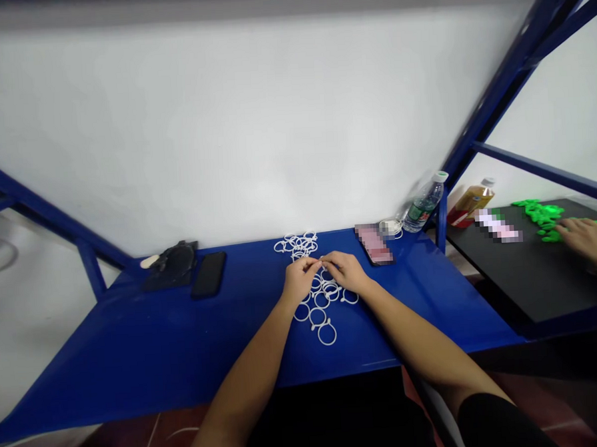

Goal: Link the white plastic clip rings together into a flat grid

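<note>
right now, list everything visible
Plastic rings: many, white, centre
Table: one, blue, centre
Rectangular slab: one, black, left
Crumpled bundle: one, black, left
Pixelated slab: one, pink, right
Coiled cable: one, white, right
Plastic bottle: one, clear, right
Capped bottle: one, amber, side table
Pixelated strip: one, pinkish, side table
Small pieces: many, green, side table
Side table: one, black, right
Metal bars: several, blue, sides
Wall: one, white, back
Co-worker's hand: one, side table
Left hand, right hand: two, bare, centre
</note>
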Available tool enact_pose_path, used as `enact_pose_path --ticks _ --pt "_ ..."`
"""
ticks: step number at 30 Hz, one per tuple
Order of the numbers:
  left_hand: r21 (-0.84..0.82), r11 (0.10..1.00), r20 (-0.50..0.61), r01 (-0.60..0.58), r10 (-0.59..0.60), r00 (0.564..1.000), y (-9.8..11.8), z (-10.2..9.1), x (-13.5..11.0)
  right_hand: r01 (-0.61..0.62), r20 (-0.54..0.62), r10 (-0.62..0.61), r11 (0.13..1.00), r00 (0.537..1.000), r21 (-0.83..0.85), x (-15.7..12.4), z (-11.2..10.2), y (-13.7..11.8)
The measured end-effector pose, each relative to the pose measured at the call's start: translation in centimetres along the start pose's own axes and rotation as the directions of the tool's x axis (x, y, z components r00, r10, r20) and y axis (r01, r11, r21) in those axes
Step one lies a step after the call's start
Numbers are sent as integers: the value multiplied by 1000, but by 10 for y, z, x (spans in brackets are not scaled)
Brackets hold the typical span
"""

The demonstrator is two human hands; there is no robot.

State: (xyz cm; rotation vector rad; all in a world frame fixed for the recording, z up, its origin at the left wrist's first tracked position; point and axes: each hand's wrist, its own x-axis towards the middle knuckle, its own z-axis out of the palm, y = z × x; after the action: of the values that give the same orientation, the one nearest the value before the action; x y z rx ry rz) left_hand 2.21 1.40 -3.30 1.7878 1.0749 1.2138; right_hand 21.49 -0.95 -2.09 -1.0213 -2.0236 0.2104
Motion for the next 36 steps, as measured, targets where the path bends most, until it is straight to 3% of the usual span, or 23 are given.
enact_pose_path --ticks 7,12,18,22,28,32,36 --pt "106 991 29 -79 76 997 -4 2 0 -46 29 47 998 998 -31 1 -3 -3" --pt "230 960 -11 -157 164 986 -7 -10 7 -109 -22 107 978 994 -176 2 -11 3" --pt "434 901 -180 14 71 981 -30 -38 21 -160 -73 145 945 987 -287 2 -20 20" --pt "531 843 -118 86 -26 993 -47 -42 23 -170 -90 150 943 985 -287 1 -17 25" --pt "575 818 -37 15 8 999 -49 -39 21 -173 -123 148 958 981 -230 1 -17 26" --pt "543 839 -50 47 -23 998 -48 -39 21 -81 26 87 981 996 -174 2 -14 24" --pt "491 867 -136 85 -20 990 -45 -39 23 21 241 24 983 970 -183 0 -4 29"
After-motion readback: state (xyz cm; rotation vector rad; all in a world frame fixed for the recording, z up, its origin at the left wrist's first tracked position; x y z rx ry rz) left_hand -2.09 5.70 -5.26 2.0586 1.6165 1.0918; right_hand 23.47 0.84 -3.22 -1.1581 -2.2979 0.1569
